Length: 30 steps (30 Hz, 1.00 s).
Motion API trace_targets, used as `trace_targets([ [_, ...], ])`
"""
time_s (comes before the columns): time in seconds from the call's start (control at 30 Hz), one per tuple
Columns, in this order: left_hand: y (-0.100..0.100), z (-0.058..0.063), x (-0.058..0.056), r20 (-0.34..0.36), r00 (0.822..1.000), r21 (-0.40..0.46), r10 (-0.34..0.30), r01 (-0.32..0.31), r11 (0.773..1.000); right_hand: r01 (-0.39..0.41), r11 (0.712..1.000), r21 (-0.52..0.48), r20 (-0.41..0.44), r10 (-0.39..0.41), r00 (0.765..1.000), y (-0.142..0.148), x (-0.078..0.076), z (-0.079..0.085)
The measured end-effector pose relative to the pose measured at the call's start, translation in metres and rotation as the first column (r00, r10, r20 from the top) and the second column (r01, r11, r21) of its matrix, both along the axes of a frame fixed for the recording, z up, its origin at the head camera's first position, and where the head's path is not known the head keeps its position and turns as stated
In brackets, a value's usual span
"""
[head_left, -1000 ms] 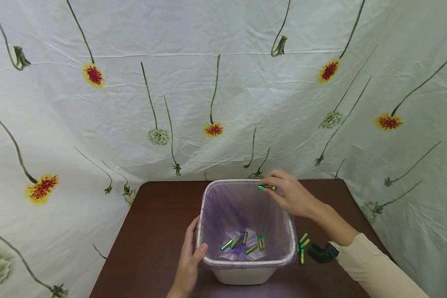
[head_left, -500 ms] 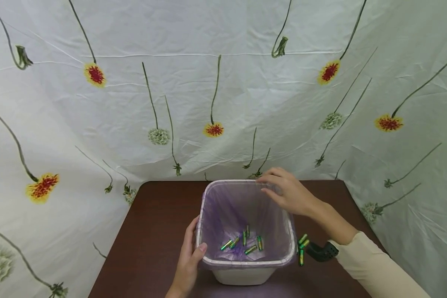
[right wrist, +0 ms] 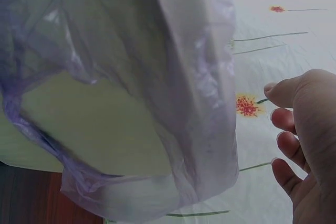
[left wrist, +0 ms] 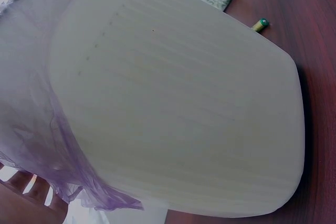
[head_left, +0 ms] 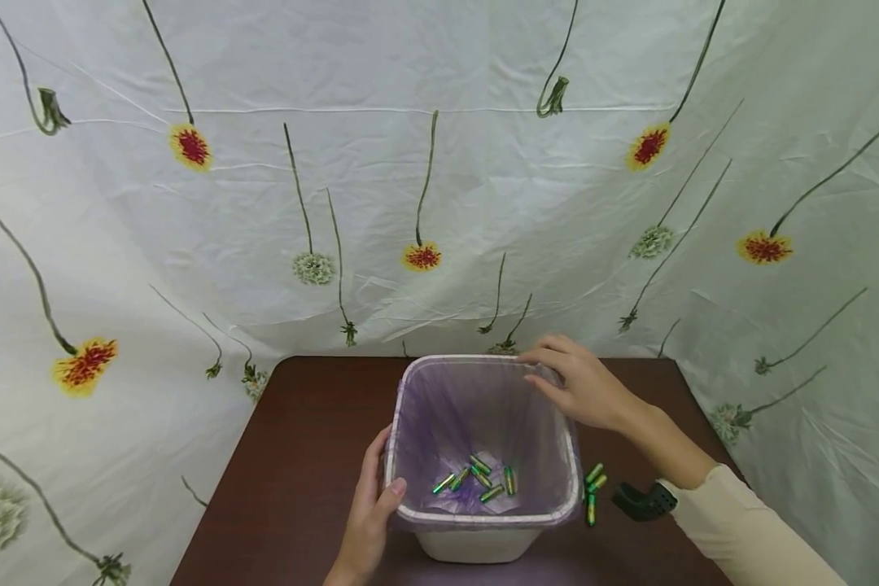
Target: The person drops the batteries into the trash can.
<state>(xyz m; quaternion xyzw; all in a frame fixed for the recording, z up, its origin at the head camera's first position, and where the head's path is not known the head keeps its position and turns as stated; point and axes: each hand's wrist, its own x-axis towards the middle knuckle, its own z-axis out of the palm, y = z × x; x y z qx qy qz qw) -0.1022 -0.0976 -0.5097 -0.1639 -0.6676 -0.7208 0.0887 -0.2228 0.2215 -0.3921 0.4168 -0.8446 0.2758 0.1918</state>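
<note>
A white trash bin lined with a thin purple bag stands on the table. My left hand grips its left rim, thumb on top and fingers along the outer side. In the left wrist view the bin's pale side wall fills most of the picture. Several green and gold batteries lie scattered on the bag's bottom. Over the far right corner of the rim, my right hand hovers with loosely bent, parted fingers and nothing between them; the right wrist view shows its fingers apart too.
A small cluster of batteries lies on the dark brown table, just right of the bin. A black wrist mount sits by the right sleeve. White flower-print cloth hangs behind and at both sides.
The right hand has let go of a battery, which dropped into the bin and now lies among the others. That hand has shifted slightly right; the left hand keeps its hold.
</note>
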Motion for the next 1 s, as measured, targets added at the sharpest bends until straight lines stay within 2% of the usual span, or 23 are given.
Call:
trace_targets([
  [0.57,0.000,0.000,0.000,0.021,1.000,-0.007,0.010,-0.009,1.000,0.080,0.997,-0.018,-0.026,-0.080,0.996,0.028,0.002,-0.016],
  [1.0,0.001,0.000,0.000,0.015,1.000,-0.023,0.025,-0.025,0.999,0.189,0.981,-0.044,0.011,-0.188,0.982,0.053,0.008,-0.032],
])
